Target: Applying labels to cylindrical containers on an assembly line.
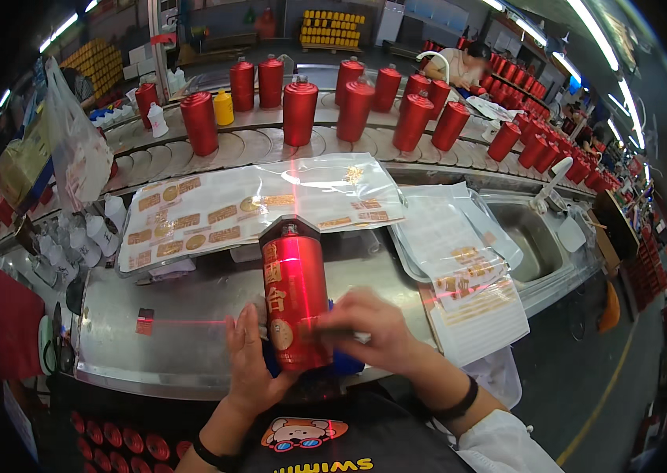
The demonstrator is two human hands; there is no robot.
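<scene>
Just below centre, my spread left hand [253,366] braces the red bottle [302,284]; my right hand [380,327] pinches a dark tool [336,333] by its gold sticker [280,334], probably smoothing; next needs even pressure.

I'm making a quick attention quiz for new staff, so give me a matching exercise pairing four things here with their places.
1. Decorated red bottle
2. Yellow bottle
3. Metal sink
4. Plastic bag

A. Right of the label sheets
B. Far left
C. Between left hand and right hand
D. Among plain red bottles

Pairs: 1-C; 2-D; 3-A; 4-B
</scene>
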